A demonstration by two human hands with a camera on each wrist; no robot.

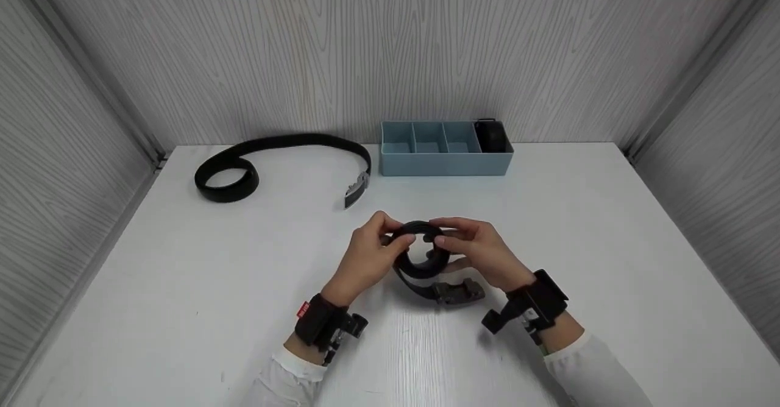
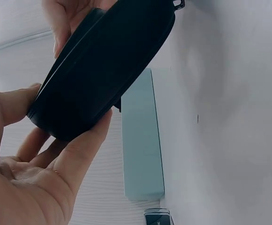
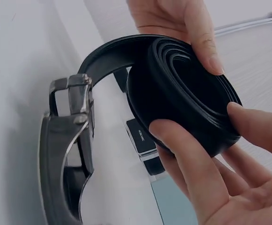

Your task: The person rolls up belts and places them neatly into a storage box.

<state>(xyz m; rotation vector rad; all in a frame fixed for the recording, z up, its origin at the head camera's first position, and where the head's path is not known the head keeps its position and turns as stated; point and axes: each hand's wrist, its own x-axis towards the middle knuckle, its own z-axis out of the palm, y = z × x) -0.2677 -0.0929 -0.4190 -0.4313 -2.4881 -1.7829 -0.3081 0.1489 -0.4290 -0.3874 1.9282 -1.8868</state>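
Between both hands is a black belt (image 1: 421, 268) wound into a round coil. My left hand (image 1: 367, 259) grips the coil's left side, thumb at the inner edge and fingers outside. On the right side my right hand (image 1: 481, 251) pinches the coil the same way. The right wrist view shows several layers of the rolled belt (image 3: 173, 101) and a short free end curving to its metal buckle (image 3: 72, 140). That buckle hangs low in front of the hands in the head view. In the left wrist view the belt's outer face (image 2: 103, 65) fills the space between thumb and fingers.
A second black belt (image 1: 298, 141) lies partly coiled at the back left, its silver buckle (image 1: 357, 189) pointing forward. Beside it stands a blue-grey box (image 1: 448, 164) with compartments; the rightmost holds a rolled black belt (image 1: 491, 136). A wood-grain wall (image 1: 341, 47) rises behind the white table (image 1: 152, 285).
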